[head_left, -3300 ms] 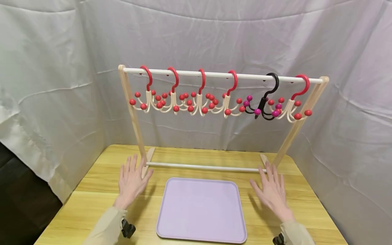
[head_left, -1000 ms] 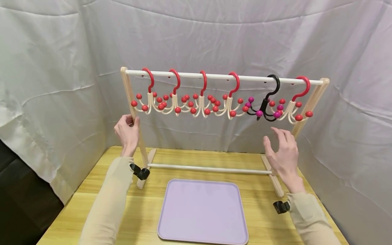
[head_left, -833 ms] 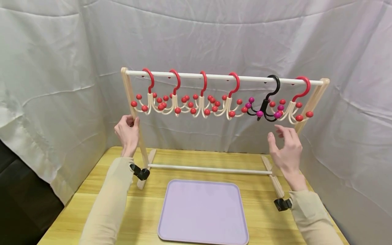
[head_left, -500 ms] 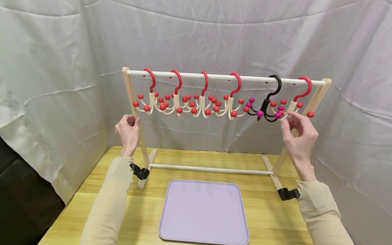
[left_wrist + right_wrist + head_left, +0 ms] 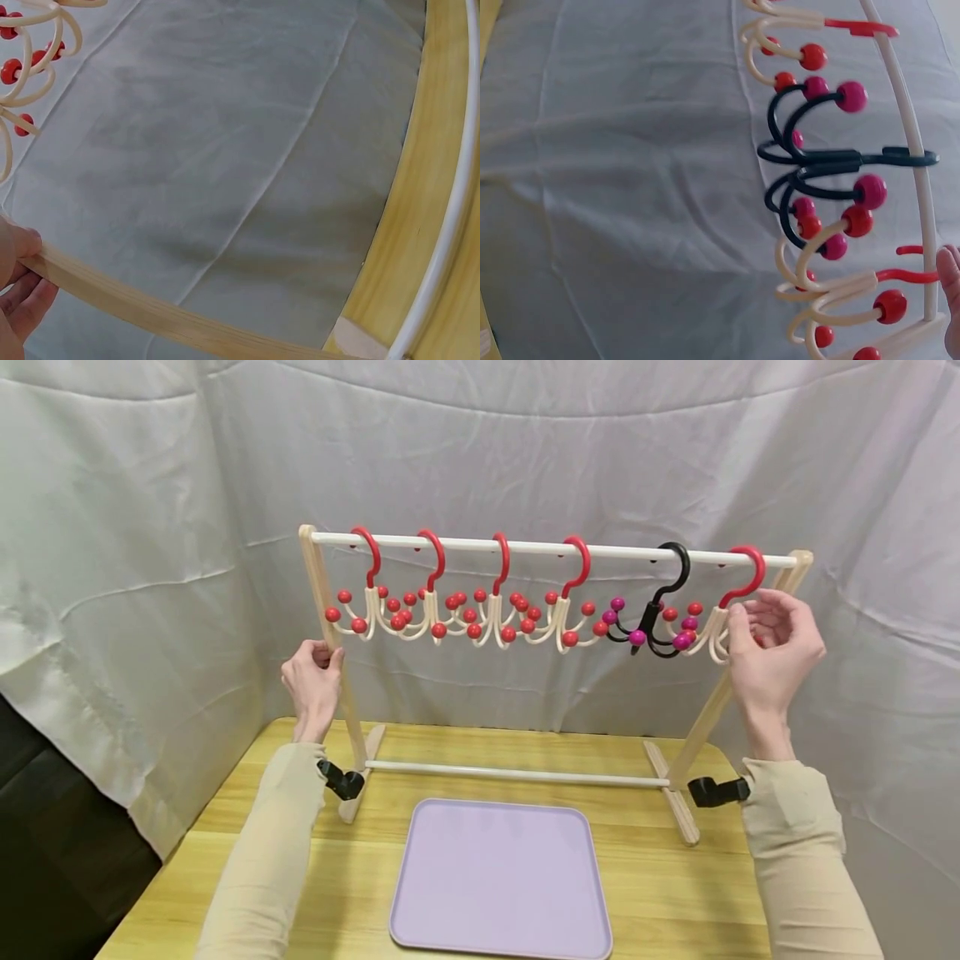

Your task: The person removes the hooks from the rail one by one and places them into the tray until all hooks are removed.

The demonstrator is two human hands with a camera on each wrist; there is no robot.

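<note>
left hand (image 5: 312,685) pinching the rack (image 5: 465,542), right hand (image 5: 780,656) at the end hanger (image 5: 717,622)

head view: the left hand's thumb and bent fingers pinch the left upright (image 5: 318,585), between the top and bottom rails. the right hand's fingers are half bent, their gap to the thumb narrow, just beside the end hanger; whether they touch it i cannot tell. that hanger hooks over the top rail near the rail's right end. to do this well, i judge, the left pinch should steady the upright without tugging, and the right fingers should take the red hook or stem rather than a ball. its arms crowd those of the black hanger (image 5: 651,620) and could snag, so a straight, slow lift would be safest.

counted: six hangers, five with red hooks and cream arms, one black; one rack with two uprights and two rails; one purple tray (image 5: 498,877), lying before the bottom rail, well in from the left and right edges of the bench (image 5: 675,902).

left wrist view: the thumb lies on one side of the upright, fingers on the other. cream arms with red balls fill a corner, too cut off to count.

right wrist view: fingertips show beside the end hanger's hook and the rail; the thumb's place is unclear. three hangers show, one partly; the black one bears six purple balls.
</note>
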